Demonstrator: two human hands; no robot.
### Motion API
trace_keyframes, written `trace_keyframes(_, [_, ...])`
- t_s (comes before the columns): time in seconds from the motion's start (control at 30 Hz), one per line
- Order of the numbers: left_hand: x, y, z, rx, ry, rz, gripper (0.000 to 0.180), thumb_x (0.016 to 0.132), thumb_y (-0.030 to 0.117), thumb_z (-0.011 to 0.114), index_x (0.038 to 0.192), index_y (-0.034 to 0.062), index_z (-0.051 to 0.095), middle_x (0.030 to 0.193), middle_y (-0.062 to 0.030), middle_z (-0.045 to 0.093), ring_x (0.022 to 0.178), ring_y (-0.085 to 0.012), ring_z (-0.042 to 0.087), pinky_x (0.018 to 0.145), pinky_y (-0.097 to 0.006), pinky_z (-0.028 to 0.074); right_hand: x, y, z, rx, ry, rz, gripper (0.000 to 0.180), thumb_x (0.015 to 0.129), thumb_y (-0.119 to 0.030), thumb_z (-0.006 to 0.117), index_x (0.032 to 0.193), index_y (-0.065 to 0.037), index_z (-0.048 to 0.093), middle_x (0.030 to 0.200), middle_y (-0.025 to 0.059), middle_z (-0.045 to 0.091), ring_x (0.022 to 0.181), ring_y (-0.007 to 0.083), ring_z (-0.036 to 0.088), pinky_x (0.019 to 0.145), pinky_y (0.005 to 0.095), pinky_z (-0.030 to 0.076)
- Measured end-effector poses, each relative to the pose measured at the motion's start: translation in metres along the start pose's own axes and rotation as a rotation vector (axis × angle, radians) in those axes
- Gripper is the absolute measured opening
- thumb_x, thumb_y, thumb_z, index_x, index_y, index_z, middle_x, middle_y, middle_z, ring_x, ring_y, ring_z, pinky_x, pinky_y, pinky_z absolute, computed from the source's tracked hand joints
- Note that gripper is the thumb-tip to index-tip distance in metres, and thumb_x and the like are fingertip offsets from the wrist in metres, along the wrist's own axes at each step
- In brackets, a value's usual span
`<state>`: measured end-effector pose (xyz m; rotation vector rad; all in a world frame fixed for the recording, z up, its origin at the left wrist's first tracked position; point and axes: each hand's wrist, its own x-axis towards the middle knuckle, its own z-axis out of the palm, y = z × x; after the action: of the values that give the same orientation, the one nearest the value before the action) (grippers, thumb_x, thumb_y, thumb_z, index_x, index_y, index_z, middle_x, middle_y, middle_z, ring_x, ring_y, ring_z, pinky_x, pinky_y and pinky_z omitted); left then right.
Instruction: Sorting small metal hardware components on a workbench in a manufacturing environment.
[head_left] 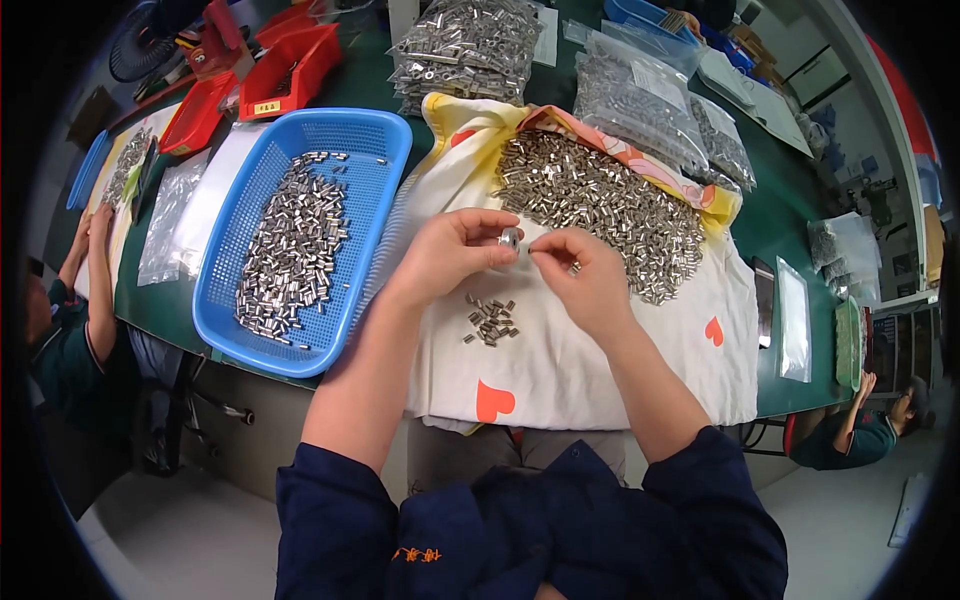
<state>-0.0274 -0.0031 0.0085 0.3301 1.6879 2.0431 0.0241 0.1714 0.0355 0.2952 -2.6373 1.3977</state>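
My left hand (pixel 450 257) pinches a short, round, shiny metal piece (pixel 510 238) between thumb and fingers above the cloth. Close beside it, my right hand (pixel 588 282) is closed, thumb against forefinger, near the round piece's right side. A small metal cylinder (pixel 575 268) shows at its curled fingers; what sits at its fingertips is too small to make out. Beyond my hands a large heap of small metal cylinders (pixel 610 205) lies on a white cloth (pixel 650 375) with red hearts. A smaller group of the same cylinders (pixel 490 320) rests below my left hand.
A blue plastic basket (pixel 213 290) with many cylinders stands left. Bagged metal parts (pixel 465 45) are stacked at the back, with more bags (pixel 640 105) right of them. Red bins (pixel 290 75) sit back left. A phone (pixel 764 300) lies right. Co-workers sit at both sides.
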Motion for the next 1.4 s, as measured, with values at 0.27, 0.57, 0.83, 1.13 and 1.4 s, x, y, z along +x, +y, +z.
trace_keyframes(0.27, [0.002,0.004,0.003,0.026,-0.098,-0.020,0.037,0.072,0.001,0.067,0.107,-0.0020,0.056,0.085,-0.0033,0.063,0.076,-0.0064,0.058,0.068,-0.019,0.046,0.004,0.011,0.004,0.132,0.034,0.050,0.010,0.072,-0.004,0.061,0.082,-0.002,0.062,0.076,0.0055,0.061,0.064,0.0119,0.056,0.060,0.0236,0.046])
trace_keyframes(0.57, [0.000,0.000,0.005,0.078,-0.071,-0.048,0.036,0.072,0.002,0.067,0.106,-0.0038,0.057,0.086,-0.0054,0.064,0.077,-0.0063,0.058,0.069,-0.019,0.046,-0.001,0.009,0.012,-0.095,0.098,-0.126,0.008,0.073,-0.008,0.061,0.080,-0.004,0.062,0.077,0.0075,0.061,0.064,0.0186,0.058,0.060,0.0278,0.047])
trace_keyframes(0.83, [0.000,0.000,0.006,0.098,-0.117,-0.052,0.034,0.072,0.002,0.067,0.104,-0.0046,0.058,0.081,-0.0034,0.062,0.073,-0.0062,0.057,0.066,-0.019,0.046,0.003,0.009,-0.003,0.107,-0.081,0.107,0.008,0.072,-0.004,0.063,0.080,-0.003,0.062,0.074,0.0030,0.061,0.065,0.0088,0.055,0.060,0.0220,0.044])
trace_keyframes(1.13, [-0.006,0.003,0.007,0.339,-0.242,-0.045,0.033,0.069,0.006,0.071,0.100,0.0014,0.062,0.079,0.0002,0.061,0.070,-0.0040,0.053,0.066,-0.020,0.045,0.037,0.011,-0.015,-0.170,-0.042,-0.022,0.010,0.074,-0.010,0.060,0.081,-0.004,0.063,0.079,0.0089,0.061,0.071,0.0211,0.059,0.065,0.0301,0.046])
trace_keyframes(1.4, [-0.004,0.001,0.007,0.288,-0.283,-0.014,0.031,0.070,0.008,0.071,0.100,0.0015,0.062,0.076,0.0013,0.059,0.069,-0.0041,0.050,0.064,-0.020,0.044,0.073,0.041,0.025,-0.661,-0.055,-0.286,0.005,0.069,-0.010,0.059,0.071,-0.007,0.064,0.075,0.0084,0.058,0.078,0.0251,0.055,0.072,0.0360,0.044])
